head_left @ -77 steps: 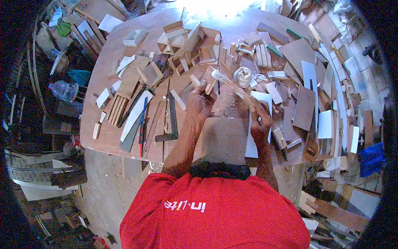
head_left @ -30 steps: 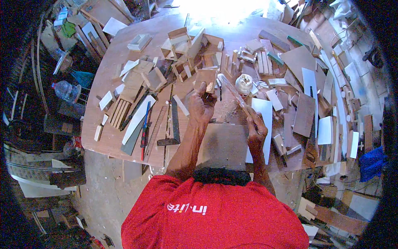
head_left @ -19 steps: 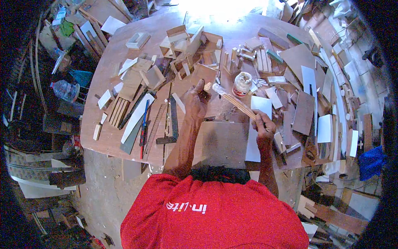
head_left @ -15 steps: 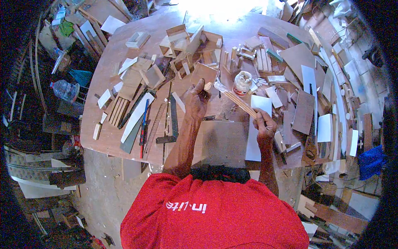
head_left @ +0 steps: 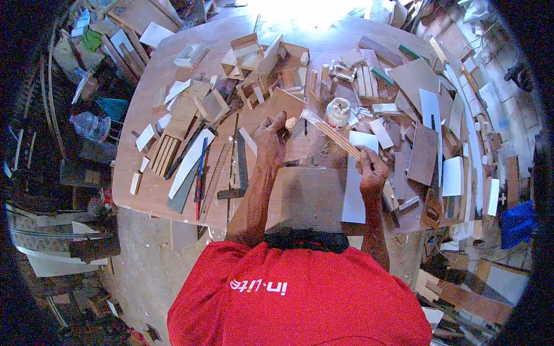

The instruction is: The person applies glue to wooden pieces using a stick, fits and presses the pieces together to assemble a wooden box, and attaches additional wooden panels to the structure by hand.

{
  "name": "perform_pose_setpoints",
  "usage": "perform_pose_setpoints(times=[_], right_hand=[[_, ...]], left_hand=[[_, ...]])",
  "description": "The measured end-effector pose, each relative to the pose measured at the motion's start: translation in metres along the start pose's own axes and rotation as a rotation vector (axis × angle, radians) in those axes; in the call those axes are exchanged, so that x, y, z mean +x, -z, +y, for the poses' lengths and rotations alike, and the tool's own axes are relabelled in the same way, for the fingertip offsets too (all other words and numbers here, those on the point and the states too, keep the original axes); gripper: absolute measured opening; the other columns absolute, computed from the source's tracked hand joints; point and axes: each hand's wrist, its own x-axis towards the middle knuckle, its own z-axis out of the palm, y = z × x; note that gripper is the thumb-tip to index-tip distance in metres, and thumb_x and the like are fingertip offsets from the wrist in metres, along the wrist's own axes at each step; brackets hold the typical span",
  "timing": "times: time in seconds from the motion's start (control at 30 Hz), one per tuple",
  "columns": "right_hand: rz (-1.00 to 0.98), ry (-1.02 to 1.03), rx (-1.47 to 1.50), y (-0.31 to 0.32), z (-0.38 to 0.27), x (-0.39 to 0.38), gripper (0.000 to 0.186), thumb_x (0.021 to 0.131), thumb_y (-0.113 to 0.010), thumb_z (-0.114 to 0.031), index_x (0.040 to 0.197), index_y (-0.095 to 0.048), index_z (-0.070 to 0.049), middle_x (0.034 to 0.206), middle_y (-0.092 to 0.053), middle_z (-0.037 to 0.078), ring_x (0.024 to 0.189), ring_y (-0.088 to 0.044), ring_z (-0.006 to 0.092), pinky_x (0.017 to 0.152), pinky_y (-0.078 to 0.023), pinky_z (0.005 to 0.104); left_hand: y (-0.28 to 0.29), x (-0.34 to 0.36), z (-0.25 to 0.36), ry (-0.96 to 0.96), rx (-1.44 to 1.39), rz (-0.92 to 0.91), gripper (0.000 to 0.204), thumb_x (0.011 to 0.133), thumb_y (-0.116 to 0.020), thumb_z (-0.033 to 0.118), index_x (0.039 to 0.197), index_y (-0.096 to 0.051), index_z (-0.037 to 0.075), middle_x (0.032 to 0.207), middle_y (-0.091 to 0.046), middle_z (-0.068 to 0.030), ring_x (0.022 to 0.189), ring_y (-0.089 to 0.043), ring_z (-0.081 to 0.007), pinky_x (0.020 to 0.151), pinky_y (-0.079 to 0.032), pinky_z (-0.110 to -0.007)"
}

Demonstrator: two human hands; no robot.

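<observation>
A person in a red cloth shirt (head_left: 300, 305) holds wood in both hands above a crowded, reddish-brown wooden counter (head_left: 128, 187). The left hand (head_left: 271, 141) has its fingers closed on the near edge of a flat, square, brown wooden panel (head_left: 285, 104), raised with its broad face exposed, a grip that seems meant to leave most of the surface free. The fingers of the right hand (head_left: 373, 168) pinch the near end of a long, slender, pale wooden stick (head_left: 339, 138), probably to keep clear of its whitish far end, which points at the panel's right corner; whether the two touch cannot be told. An open, squat white jar (head_left: 337, 114) stands upright just beyond the stick, likely set there for easy reach. To the left, a black, L-shaped square (head_left: 242, 167) and a slim red-and-blue tool (head_left: 201, 173) lie flat, apparently laid aside from the working space, while small, pale wooden boxes (head_left: 247, 45) sit grouped toward the counter's far side.
</observation>
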Motion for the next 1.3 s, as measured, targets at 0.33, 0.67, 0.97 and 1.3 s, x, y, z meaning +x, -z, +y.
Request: perform_pose_setpoints(times=[0.33,0.67,0.97,1.3], right_hand=[[0.092,-0.104,0.05,0.0,-0.009,0.003,0.02,0.095,-0.052,-0.012,0.102,-0.067,0.0,0.072,-0.054,-0.001,0.057,-0.043,0.0046,0.051,-0.034,0.0199],[0.058,0.149,-0.142,-0.018,-0.016,-0.013,0.025,0.091,-0.055,-0.007,0.113,-0.065,0.0,0.093,-0.068,0.011,0.084,-0.061,0.0197,0.082,-0.046,0.0284],[-0.113,0.212,-0.219,-0.013,-0.014,-0.027,0.026,0.089,-0.054,0.0,0.113,-0.065,0.001,0.093,-0.064,0.013,0.081,-0.058,0.016,0.076,-0.045,0.0263],[-0.001,0.086,-0.061,-0.029,0.008,-0.032,0.026,0.09,-0.055,-0.004,0.114,-0.064,0.002,0.108,-0.066,0.012,0.102,-0.06,0.021,0.092,-0.045,0.0321]], left_hand=[[-0.004,-0.012,0.001,0.027,0.069,0.011,0.018,0.093,-0.059,0.022,0.089,-0.056,0.005,0.075,-0.057,-0.0038,0.063,-0.054,-0.0156,0.057,-0.047,-0.03],[-0.008,-0.002,-0.006,0.163,-0.274,0.119,0.018,0.093,-0.058,0.02,0.094,-0.06,0.002,0.076,-0.055,-0.0086,0.069,-0.052,-0.0219,0.066,-0.045,-0.035],[-0.012,0.003,-0.001,0.16,-0.352,0.116,0.01,0.089,-0.063,0.015,0.084,-0.061,0.008,0.068,-0.059,-0.004,0.059,-0.056,-0.0183,0.054,-0.045,-0.032],[-0.022,0.001,-0.004,0.151,-0.418,0.123,0.014,0.091,-0.061,0.019,0.086,-0.06,0.007,0.069,-0.057,-0.006,0.059,-0.055,-0.0198,0.052,-0.045,-0.032]])
